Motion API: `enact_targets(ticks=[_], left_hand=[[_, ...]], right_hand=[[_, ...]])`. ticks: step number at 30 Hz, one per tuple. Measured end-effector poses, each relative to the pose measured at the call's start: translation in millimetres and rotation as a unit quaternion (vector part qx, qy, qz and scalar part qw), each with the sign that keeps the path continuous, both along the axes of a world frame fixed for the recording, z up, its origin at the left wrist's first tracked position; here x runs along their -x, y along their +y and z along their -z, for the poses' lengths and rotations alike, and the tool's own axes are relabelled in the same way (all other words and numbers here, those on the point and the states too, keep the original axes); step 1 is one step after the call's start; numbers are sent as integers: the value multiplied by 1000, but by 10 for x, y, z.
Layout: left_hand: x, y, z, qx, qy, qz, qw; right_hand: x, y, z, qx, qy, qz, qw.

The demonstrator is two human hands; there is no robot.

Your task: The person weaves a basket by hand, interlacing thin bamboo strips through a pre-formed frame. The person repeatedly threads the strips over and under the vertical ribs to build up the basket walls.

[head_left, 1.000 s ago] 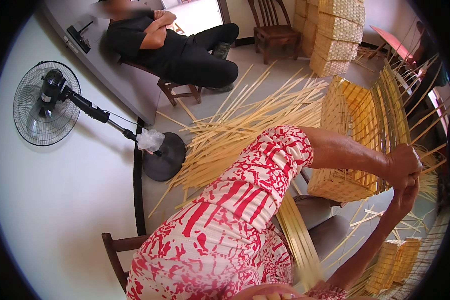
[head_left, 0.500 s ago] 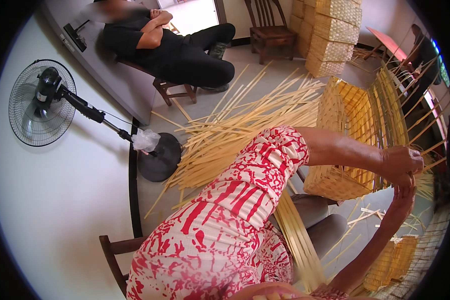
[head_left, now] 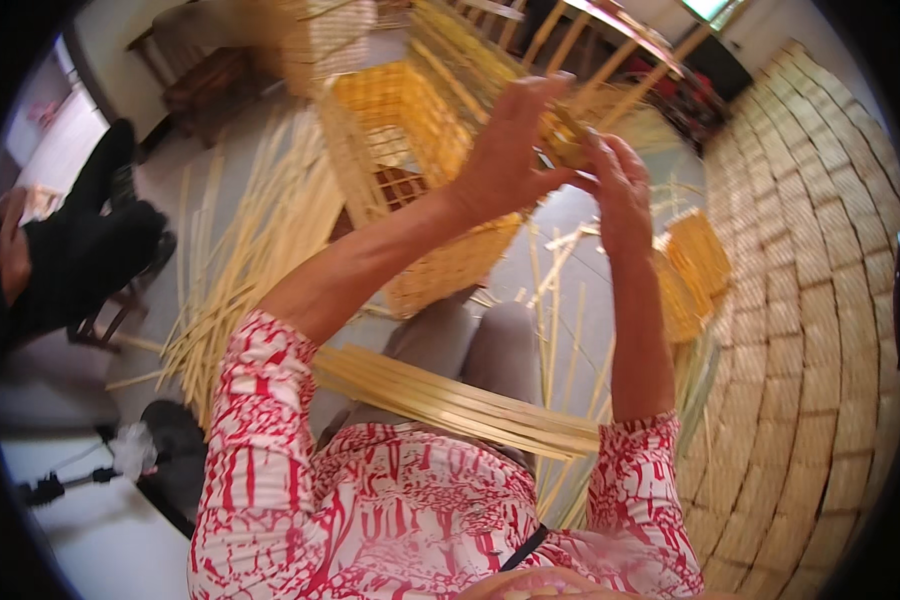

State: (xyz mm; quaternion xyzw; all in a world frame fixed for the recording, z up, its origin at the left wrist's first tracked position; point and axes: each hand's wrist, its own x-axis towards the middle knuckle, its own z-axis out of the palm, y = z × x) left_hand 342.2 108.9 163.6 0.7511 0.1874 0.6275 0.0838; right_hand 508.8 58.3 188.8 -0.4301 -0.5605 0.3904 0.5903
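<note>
Fingers (head_left: 618,165) meet beside the edge of a basket (head_left: 425,120), floor (head_left: 570,210) showing below.

At the left edge, a person (head_left: 65,235) in black sits with legs bent, a dark seat (head_left: 105,318) under them. A bright doorway (head_left: 62,140) opens behind. Farther along the back stands a wooden chair (head_left: 205,85), blurred, near a woven stack (head_left: 342,35). At lower left lies the black round base (head_left: 173,432) of a fan, its pole (head_left: 55,488) reaching left past a crumpled, see-through bag (head_left: 133,450); a pale wall (head_left: 100,545) is beside it. Stacked baskets (head_left: 800,300) fill the right side in curving rows. Two yellow baskets (head_left: 698,258) sit just beside them. At the top is a bright greenish patch (head_left: 713,9), too cropped to identify.
</note>
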Motion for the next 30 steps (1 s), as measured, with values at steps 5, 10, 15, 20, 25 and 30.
enact_targets(ticks=[5, 10, 15, 20, 25, 30], left_hand=[[-146, -105, 1, 11, -37, -31, 999], [-211, -134, -32, 26, -57, -71, 995], [-174, -138, 25, 22, -67, -51, 996], [-140, -154, 135, 41, -71, -34, 996], [-87, -125, 152, -14, -69, -15, 997], [39, -104, 97, -70, -17, -1, 997]], right_hand=[[-2, -126, -173, 44, 59, 11, 997], [24, -114, -196, 58, 60, 18, 996], [66, -138, -154, 61, 68, 26, 996], [121, -181, -179, 71, 62, 29, 995], [84, -145, -180, 75, 50, 25, 996], [55, -147, -171, 79, 31, 40, 996]])
